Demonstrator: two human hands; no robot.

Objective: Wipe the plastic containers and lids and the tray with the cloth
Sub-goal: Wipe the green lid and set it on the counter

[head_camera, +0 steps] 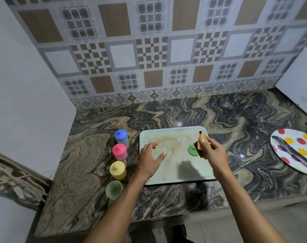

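A pale green tray [168,133] with brown smears lies on the marble counter. A green lid [192,150] rests on its right part. My right hand [212,151] holds a bunched brown cloth [201,141] just above and beside that lid. My left hand [150,158] hovers over the tray's left side, fingers apart and holding nothing. Left of the tray stands a row of containers: one with a blue lid [121,136], one pink [119,151], one yellow [117,170], and an uncovered green container [114,189] nearest me.
A white plate with coloured dots [289,156] lies at the right with metal tongs [294,156] across it. A white appliance [300,81] stands at the back right. The tiled wall runs behind, and the counter's front edge is close to me.
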